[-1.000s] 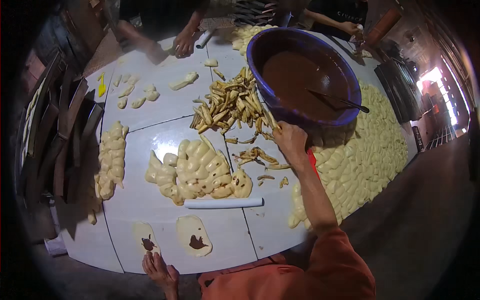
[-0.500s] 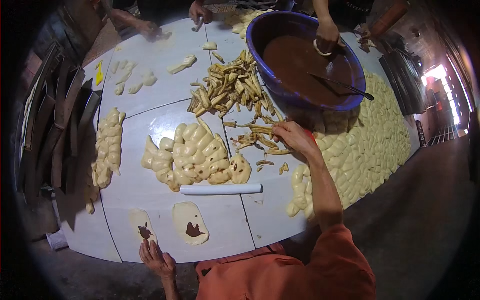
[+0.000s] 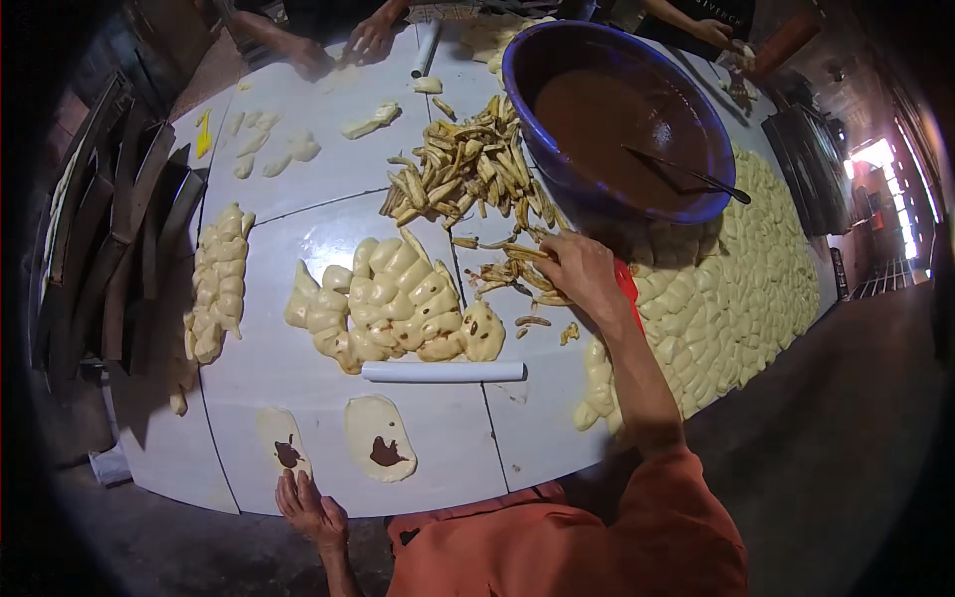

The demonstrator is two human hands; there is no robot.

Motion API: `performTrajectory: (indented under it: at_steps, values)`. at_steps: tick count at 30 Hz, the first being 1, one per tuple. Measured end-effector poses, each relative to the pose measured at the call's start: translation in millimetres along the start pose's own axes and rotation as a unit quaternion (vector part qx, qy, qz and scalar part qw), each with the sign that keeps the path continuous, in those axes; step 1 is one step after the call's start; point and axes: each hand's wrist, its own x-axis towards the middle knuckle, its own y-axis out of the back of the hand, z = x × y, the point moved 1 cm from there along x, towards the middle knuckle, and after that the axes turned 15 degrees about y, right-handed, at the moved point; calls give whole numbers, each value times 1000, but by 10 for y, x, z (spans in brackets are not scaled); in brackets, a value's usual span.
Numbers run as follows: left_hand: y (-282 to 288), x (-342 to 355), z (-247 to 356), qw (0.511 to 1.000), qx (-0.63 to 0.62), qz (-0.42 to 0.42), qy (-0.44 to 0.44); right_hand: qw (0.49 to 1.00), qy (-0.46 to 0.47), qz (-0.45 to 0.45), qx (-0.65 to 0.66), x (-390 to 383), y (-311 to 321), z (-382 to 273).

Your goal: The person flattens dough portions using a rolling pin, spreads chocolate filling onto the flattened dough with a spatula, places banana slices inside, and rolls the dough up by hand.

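My right hand reaches across the table, its fingertips pinched on a brown-yellow banana strip among several loose ones. Beyond it lies a larger heap of banana strips. My left hand is at the table's near edge, fingers stretched out and touching the lower end of a small flattened dough piece. A dark brown filling patch sits on that piece. To its right, a wider dough oval carries another brown patch. Just beyond is a white rolling pin, in front of a cluster of dough lumps.
A blue basin of brown mixture holds a dark-handled utensil. Many dough pieces cover the right side; a dough strip lies left. Metal trays stand at far left. Co-workers' hands are across the table.
My right hand has shifted slightly left among the banana strips; my left hand barely moves. One co-worker's hand has left the basin. Another has released a pipe-like roller, now lying on the table.
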Motion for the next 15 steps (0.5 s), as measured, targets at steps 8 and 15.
performTrajectory:
  at_steps: [8, 15]
  values:
    - [14, -8, 7, 1000, 3, -12, 19, 998, 50, -25, 30, 158, 10, 83]
    - [-15, -34, -24, 999, -20, -11, 36, 980, -57, -86, 169, 204, 106, 127]
